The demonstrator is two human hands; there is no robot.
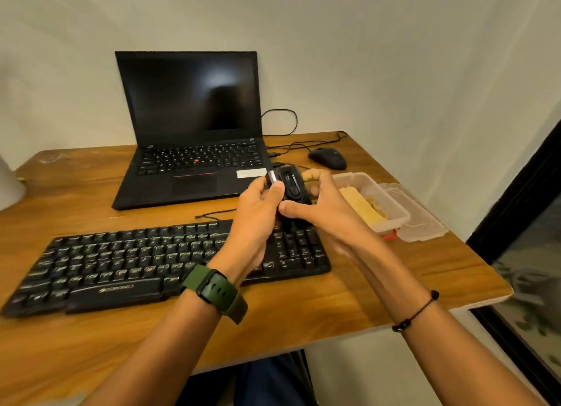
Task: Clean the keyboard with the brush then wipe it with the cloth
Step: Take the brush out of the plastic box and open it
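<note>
Now we hold the black brush tool [293,190] above the keyboard [145,260], left hand [258,211] and right hand [318,205] fingers curled around it; open it steadily before sweeping.

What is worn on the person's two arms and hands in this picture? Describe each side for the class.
Both forearms are bare, with no sleeves showing. The left wrist carries a smartwatch with a dark case and a wide green strap. The right wrist carries a thin black cord bracelet strung with small dark beads. No rings or gloves show on the left hand or the right hand.
</note>
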